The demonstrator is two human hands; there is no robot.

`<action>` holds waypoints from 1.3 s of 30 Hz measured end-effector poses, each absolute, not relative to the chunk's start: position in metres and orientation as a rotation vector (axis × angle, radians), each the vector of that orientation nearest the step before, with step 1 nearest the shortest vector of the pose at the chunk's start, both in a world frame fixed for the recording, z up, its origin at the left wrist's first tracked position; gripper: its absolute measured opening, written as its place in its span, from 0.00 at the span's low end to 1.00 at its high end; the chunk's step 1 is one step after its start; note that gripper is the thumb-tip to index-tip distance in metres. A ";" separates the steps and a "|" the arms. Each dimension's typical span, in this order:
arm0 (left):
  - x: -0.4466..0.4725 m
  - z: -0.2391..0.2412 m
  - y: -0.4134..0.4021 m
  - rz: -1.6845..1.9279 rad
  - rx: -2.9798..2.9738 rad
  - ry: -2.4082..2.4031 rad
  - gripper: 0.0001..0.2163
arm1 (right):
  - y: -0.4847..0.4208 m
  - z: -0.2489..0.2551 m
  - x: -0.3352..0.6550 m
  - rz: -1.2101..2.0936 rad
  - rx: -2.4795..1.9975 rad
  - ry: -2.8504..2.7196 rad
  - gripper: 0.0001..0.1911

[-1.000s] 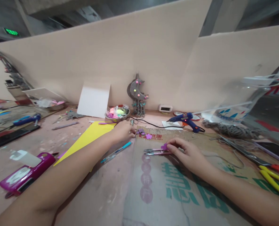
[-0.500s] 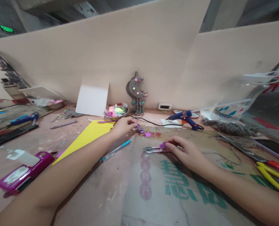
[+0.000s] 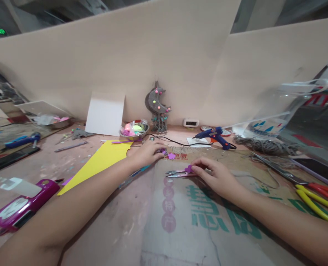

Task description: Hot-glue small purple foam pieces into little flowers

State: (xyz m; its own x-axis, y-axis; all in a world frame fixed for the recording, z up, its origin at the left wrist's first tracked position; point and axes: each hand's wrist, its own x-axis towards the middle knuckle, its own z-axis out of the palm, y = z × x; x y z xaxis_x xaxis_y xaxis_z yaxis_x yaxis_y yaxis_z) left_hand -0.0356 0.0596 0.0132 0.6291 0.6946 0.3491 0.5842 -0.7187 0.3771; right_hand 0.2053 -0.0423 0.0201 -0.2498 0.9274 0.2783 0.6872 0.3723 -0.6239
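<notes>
My left hand (image 3: 148, 152) reaches over a small heap of purple and grey pieces (image 3: 162, 150) on the cardboard (image 3: 177, 240). Its thumb and fingertips curl round the heap; what they grip is partly hidden. Just right of the heap lies a flat purple flower (image 3: 171, 156). Between thumb and forefinger, my right hand (image 3: 212, 173) pinches another purple flower (image 3: 188, 169). Small pink-handled thread snips (image 3: 177, 173) point left from beneath that hand, blades apart; their handles are hidden by the fingers.
Yellow sheet (image 3: 97, 164) and pen (image 3: 133, 177) lie by my left arm. Behind are a bowl of coloured clay (image 3: 134, 131), a grey moon ornament (image 3: 158, 103) and a blue glue gun (image 3: 215, 136) with its cord. Large scissors (image 3: 299, 181) lie at right.
My left hand has lowered and moved slightly right over the small purple heap. My right hand keeps its pinch on the flower. The whole view has shifted a little.
</notes>
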 end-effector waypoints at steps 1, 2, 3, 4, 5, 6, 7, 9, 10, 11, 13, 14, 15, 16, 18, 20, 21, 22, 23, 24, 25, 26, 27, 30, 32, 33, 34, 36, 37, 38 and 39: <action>-0.034 0.013 0.057 0.669 2.677 1.025 0.13 | -0.042 0.020 0.205 0.506 -1.390 -2.030 0.14; -0.033 0.013 0.056 0.649 2.678 1.057 0.12 | -0.043 0.020 0.205 0.504 -1.392 -2.037 0.14; -0.032 0.013 0.054 0.638 2.654 1.110 0.11 | -0.043 0.020 0.206 0.502 -1.394 -2.043 0.14; -0.032 0.014 0.053 0.642 2.622 1.170 0.11 | -0.043 0.020 0.206 0.500 -1.393 -2.047 0.14; -0.032 0.014 0.053 0.652 2.591 1.223 0.11 | -0.043 0.020 0.206 0.502 -1.390 -2.049 0.14; -0.033 0.015 0.053 0.674 2.565 1.269 0.12 | -0.042 0.019 0.206 0.504 -1.386 -2.046 0.14; -0.033 0.016 0.053 0.703 2.542 1.304 0.12 | -0.042 0.019 0.206 0.507 -1.383 -2.044 0.14; -0.036 0.018 0.055 0.782 2.480 1.373 0.12 | -0.042 0.019 0.207 0.513 -1.379 -2.039 0.13; -0.037 0.019 0.056 0.812 2.437 1.407 0.11 | -0.042 0.019 0.207 0.517 -1.377 -2.041 0.13; -0.038 0.019 0.057 0.824 2.397 1.431 0.11 | -0.042 0.019 0.207 0.518 -1.377 -2.045 0.13; -0.040 0.018 0.059 0.789 2.340 1.451 0.11 | -0.042 0.019 0.207 0.524 -1.378 -2.055 0.13; -0.040 0.018 0.059 0.759 2.323 1.451 0.10 | -0.042 0.019 0.207 0.524 -1.381 -2.057 0.13; -0.041 0.017 0.060 0.733 2.311 1.449 0.10 | -0.042 0.019 0.207 0.522 -1.386 -2.059 0.13; -0.041 0.016 0.060 0.714 2.303 1.445 0.10 | -0.042 0.019 0.207 0.517 -1.390 -2.060 0.13; -0.040 0.016 0.059 0.698 2.287 1.438 0.10 | -0.042 0.019 0.207 0.506 -1.387 -2.069 0.13; -0.039 0.016 0.059 0.698 2.278 1.433 0.11 | -0.042 0.018 0.208 0.494 -1.377 -2.083 0.13; -0.038 0.016 0.058 0.700 2.274 1.428 0.11 | -0.042 0.018 0.208 0.492 -1.373 -2.088 0.13; -0.037 0.016 0.058 0.701 2.266 1.416 0.12 | -0.042 0.018 0.208 0.490 -1.370 -2.091 0.13; -0.036 0.016 0.058 0.699 2.250 1.396 0.12 | -0.042 0.018 0.207 0.489 -1.369 -2.091 0.13; -0.036 0.015 0.058 0.691 2.229 1.370 0.12 | -0.042 0.018 0.207 0.486 -1.369 -2.089 0.13; -0.035 0.015 0.058 0.680 2.207 1.343 0.13 | -0.042 0.018 0.207 0.486 -1.367 -2.087 0.13; -0.035 0.014 0.058 0.670 2.185 1.323 0.13 | -0.042 0.019 0.207 0.489 -1.365 -2.086 0.13; -0.035 0.013 0.058 0.665 2.170 1.313 0.13 | -0.043 0.019 0.207 0.495 -1.362 -2.084 0.13; -0.036 0.012 0.060 0.678 2.174 1.333 0.13 | -0.043 0.019 0.207 0.512 -1.361 -2.084 0.13; -0.037 0.012 0.060 0.690 2.196 1.351 0.11 | -0.043 0.020 0.207 0.511 -1.358 -2.086 0.13; -0.038 0.013 0.060 0.691 2.212 1.357 0.10 | -0.043 0.020 0.207 0.506 -1.358 -2.087 0.13; -0.038 0.014 0.060 0.690 2.230 1.362 0.09 | -0.043 0.020 0.207 0.502 -1.359 -2.088 0.13; -0.039 0.016 0.060 0.683 2.271 1.367 0.07 | -0.043 0.020 0.207 0.498 -1.360 -2.090 0.13; -0.039 0.016 0.059 0.678 2.291 1.368 0.06 | -0.043 0.020 0.207 0.501 -1.364 -2.090 0.13; -0.039 0.017 0.058 0.675 2.310 1.368 0.05 | -0.043 0.020 0.206 0.504 -1.369 -2.089 0.13; -0.039 0.017 0.058 0.674 2.324 1.368 0.05 | -0.043 0.020 0.206 0.510 -1.375 -2.088 0.13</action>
State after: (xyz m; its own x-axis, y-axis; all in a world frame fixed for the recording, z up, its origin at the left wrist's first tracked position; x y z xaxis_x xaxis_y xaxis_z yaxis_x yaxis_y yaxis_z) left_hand -0.0388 0.0576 0.0171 0.4175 0.8820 0.2184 0.7104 -0.4667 0.5267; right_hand 0.2064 -0.0432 0.0200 -0.2994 0.9185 0.2582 0.6963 0.3953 -0.5990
